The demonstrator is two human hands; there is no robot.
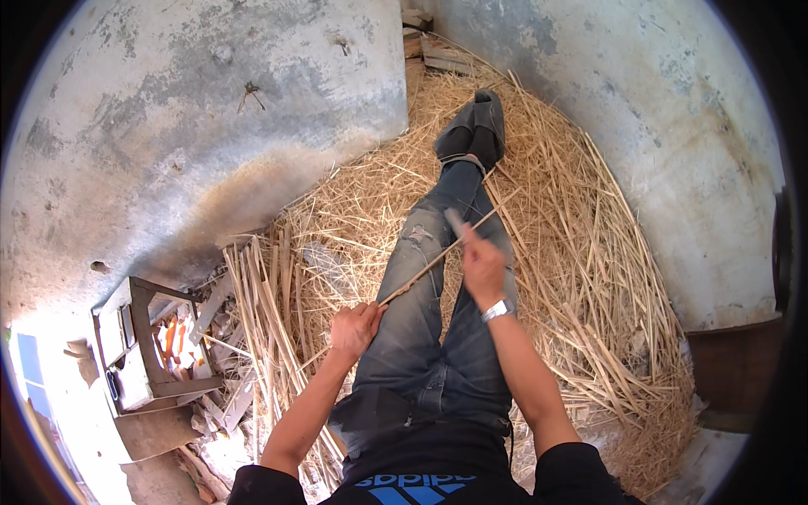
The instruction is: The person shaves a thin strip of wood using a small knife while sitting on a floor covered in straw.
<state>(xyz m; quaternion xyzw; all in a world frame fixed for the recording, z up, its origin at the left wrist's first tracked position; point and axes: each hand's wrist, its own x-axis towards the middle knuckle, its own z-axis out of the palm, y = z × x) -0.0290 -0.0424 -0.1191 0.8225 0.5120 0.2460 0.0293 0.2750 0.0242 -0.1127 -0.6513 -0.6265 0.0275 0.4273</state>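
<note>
"At the centre of the frame, a thin stick (419, 275) slants across the jeans (400, 341) of a person on a straw-strewn floor. Which hand has it?"

"The left hand (355, 326), fingers closed, pinches its lower-left end beside the thigh. From there the long axis runs toward the upper right, its far tip just past the right hand (484, 265)."

"And that right hand?"

"Curled tight around a short blade-like tool (454, 223), blurred, its handle hidden in the fist. Of the two hands, the right is nearer the stick's far end; tool and stick cross there in view, though whether they touch, I cannot tell."

"What surrounds them?"

"Straw (555, 252) spreads at right of centre, a pile of loose sticks (261, 295) lies left of centre, and a silver watch (498, 310) circles the right wrist."
</note>
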